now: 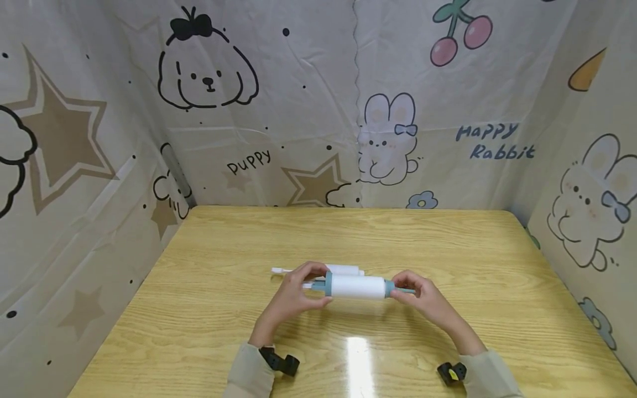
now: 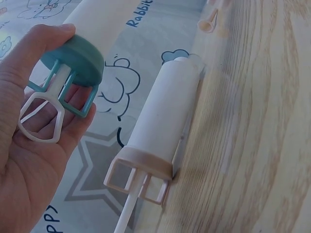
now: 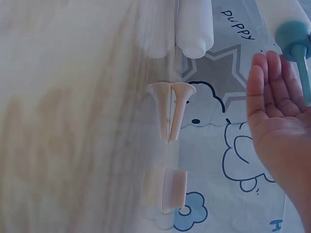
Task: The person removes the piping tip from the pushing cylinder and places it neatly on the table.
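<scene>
A white icing syringe (image 1: pixel 359 287) with teal ends is held level above the table by both hands. My left hand (image 1: pixel 293 296) grips its teal collar (image 2: pixel 80 60), thumb on one side and fingers on the other. From that collar stick out square teal finger loops and a white plunger ring (image 2: pixel 60 124). At the other end, my right hand (image 1: pixel 427 298) pinches around the teal cone (image 3: pixel 293 36) with its thin teal nozzle (image 3: pixel 303 73); the thumb is outside the right wrist view. Just behind lies a second white syringe (image 2: pixel 163 109) with a beige collar (image 2: pixel 146 162) and its plunger drawn out.
A loose beige flared nozzle (image 3: pixel 181 99) and a small beige cap-like piece (image 3: pixel 179 188) are on the table, beyond my right hand. Printed cloth (image 1: pixel 308 83) walls the wooden table (image 1: pixel 224 243) at the back and both sides.
</scene>
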